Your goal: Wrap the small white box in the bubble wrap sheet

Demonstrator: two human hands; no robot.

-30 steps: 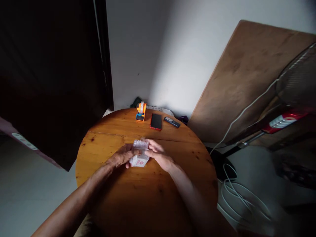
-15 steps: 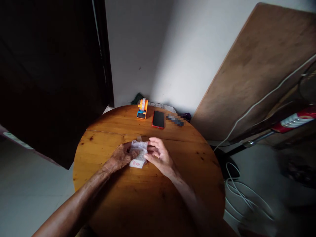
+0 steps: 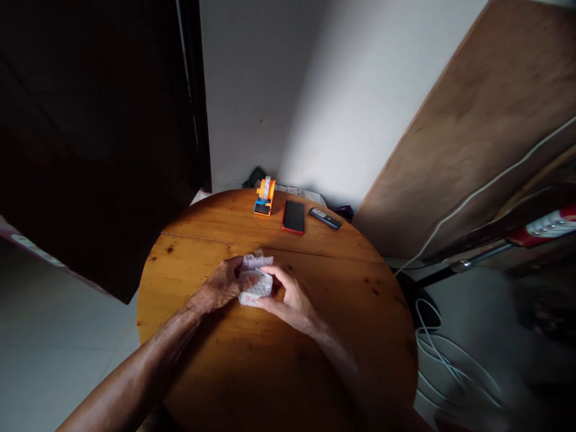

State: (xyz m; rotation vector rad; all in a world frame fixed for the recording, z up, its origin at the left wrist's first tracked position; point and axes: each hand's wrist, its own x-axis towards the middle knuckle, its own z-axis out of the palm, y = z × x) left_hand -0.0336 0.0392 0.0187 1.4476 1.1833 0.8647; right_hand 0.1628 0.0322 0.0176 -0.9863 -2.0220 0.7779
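The left grip [image 3: 222, 282] closes on the left side of a packet [image 3: 263, 288], thumb laid across it; the right grip [image 3: 293, 305] clasps the right side in a wide curve, forefinger and thumb touching. The packet is blocky, sheathed in crinkled, translucent bubble wrap, with reddish print on its near end. Its long axis runs roughly near to far, in the middle of the knotted wooden worktop [image 3: 342, 294]. Wood stretches rightward to the rounded edge. Beyond stand an orange tape dispenser [image 3: 265, 197], a red-edged phone [image 3: 293, 216] and a dark handset [image 3: 324, 218].
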